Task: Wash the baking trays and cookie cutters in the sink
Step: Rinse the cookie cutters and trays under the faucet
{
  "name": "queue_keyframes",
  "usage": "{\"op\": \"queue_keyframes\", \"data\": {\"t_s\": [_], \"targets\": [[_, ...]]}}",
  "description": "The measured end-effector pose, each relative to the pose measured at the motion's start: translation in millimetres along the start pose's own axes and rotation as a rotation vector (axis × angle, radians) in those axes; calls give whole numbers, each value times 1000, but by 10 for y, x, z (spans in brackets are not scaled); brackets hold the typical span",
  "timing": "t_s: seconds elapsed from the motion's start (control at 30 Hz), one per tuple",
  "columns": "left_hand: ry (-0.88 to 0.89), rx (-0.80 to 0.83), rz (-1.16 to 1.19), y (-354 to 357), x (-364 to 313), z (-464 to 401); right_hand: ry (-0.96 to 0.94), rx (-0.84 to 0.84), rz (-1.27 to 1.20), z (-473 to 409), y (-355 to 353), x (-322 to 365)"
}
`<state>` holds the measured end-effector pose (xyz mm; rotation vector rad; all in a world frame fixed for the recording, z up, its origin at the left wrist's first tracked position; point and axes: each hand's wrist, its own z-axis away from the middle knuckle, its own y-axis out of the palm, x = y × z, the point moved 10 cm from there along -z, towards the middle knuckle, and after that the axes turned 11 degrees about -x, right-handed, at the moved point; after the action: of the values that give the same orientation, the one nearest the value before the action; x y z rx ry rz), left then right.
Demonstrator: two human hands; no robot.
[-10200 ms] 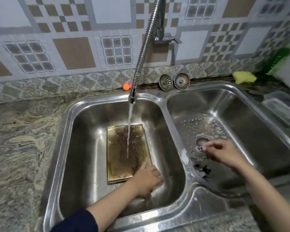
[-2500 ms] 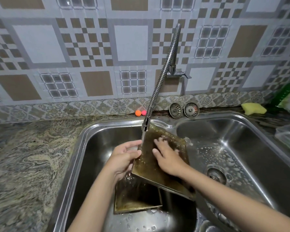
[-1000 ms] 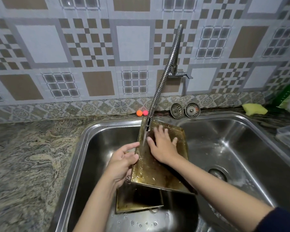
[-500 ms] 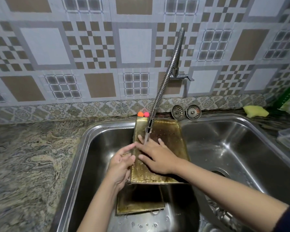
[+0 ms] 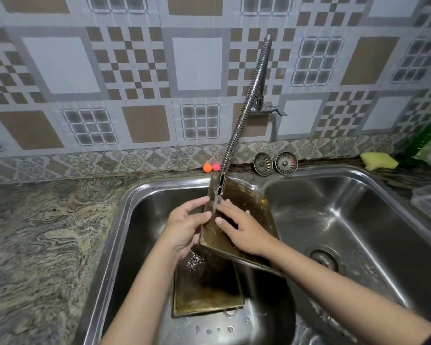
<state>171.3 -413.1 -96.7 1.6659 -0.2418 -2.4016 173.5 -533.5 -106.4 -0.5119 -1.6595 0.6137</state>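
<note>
Because only the head camera looks down on this sink, everything comes from that one view: the left hand (image 5: 184, 227) grips the left edge of a greasy baking tray (image 5: 241, 220), thumb over the rim and fingers (image 5: 197, 202) curled behind it, so the tray stands tilted up over the left basin (image 5: 135, 245) with its far end just under the tap nozzle (image 5: 219, 186). That slant looks chosen so the stream of water (image 5: 214, 205) runs down the soiled face and drains off the low corner instead of pooling. The right hand (image 5: 244, 232) lies flat on the tray's face, fingers spread and straight, grasping nothing, which I judge to be rubbing at the residue while the left one steadies. A second tray (image 5: 204, 295), equally brown, lies flat on the basin floor directly beneath, catching the runoff, probably soaking until its turn. No cookie cutters can be made out here; the right basin (image 5: 358, 220) shows only its drain (image 5: 324, 260). Behind, on the surface (image 5: 35, 232), two sink strainers (image 5: 275, 163) lean against the wall and a yellow sponge (image 5: 378, 160) lies unused, well apart from both hands
</note>
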Motion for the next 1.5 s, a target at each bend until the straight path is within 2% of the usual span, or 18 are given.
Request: {"op": "queue_keyframes", "data": {"t_s": [0.17,0.3,0.47,0.53,0.63,0.7,0.77,0.87,0.9,0.97,1.03,1.07,1.13,1.2,1.27,1.4,1.5], "targets": [[-13,36,80,262,-156,-40,47,-183,-189,-1,-253,5],[-30,34,78,262,-132,-26,148,-179,-206,-20,-285,-186],[-31,67,44,190,-52,42,481,-176,111,-137,-395,-784],[-43,65,40,182,22,38,450,-121,177,-178,-282,-666],[-67,31,91,69,91,2,156,45,108,-134,16,-152],[-72,18,114,-63,100,0,37,148,114,-27,80,-47],[-83,37,135,-152,112,44,81,144,229,-50,-2,-244],[-93,80,130,-111,207,126,333,3,361,-164,-217,-550],[-85,82,127,-75,243,129,339,-36,368,-187,-203,-499],[-68,52,139,-68,322,74,163,-26,305,-205,-22,-187],[-46,-18,143,-163,364,-2,-25,71,121,-63,173,153],[-41,-57,145,-248,376,-29,-47,103,23,27,185,226],[-49,-117,165,-459,422,-65,1,13,-81,109,-17,169],[-52,-146,169,-652,473,-114,15,-222,28,158,-379,12],[-62,-185,162,-805,509,-161,84,-349,117,225,-608,-201],[-66,-192,172,-795,499,-143,299,-227,-160,347,-431,-486],[-106,-198,133,-758,574,-115,319,-294,-275,419,-426,-462]]}}
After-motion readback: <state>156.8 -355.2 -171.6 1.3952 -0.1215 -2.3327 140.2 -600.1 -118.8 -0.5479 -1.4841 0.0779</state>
